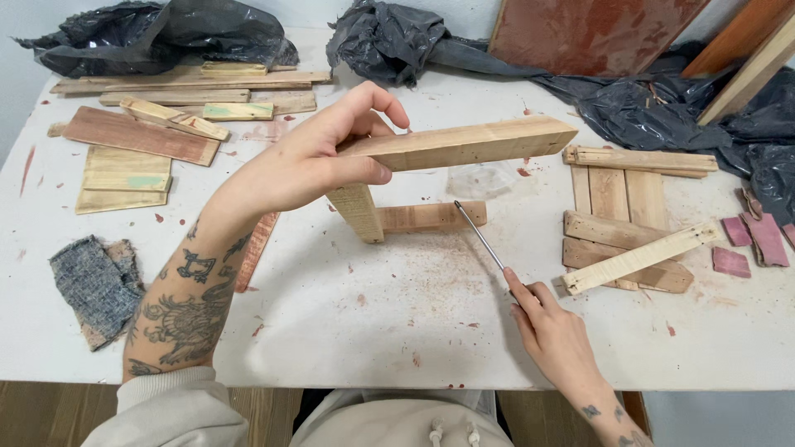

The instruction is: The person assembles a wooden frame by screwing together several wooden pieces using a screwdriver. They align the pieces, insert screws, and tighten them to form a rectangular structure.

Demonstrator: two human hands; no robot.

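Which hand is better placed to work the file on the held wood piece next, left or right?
Right, probably. The right hand grips the thin metal file, its tip aimed up at the wood piece. The left hand is pinching that piece above the table, so it is occupied steadying it.

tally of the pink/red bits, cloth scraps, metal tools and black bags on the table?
Pink tile pieces, right edge: 3
Grey cloth scrap: 1
Thin metal rod, in the right hand: 1
Black plastic bags: 2 heaps
Total: 7
The left hand holds a wooden piece.
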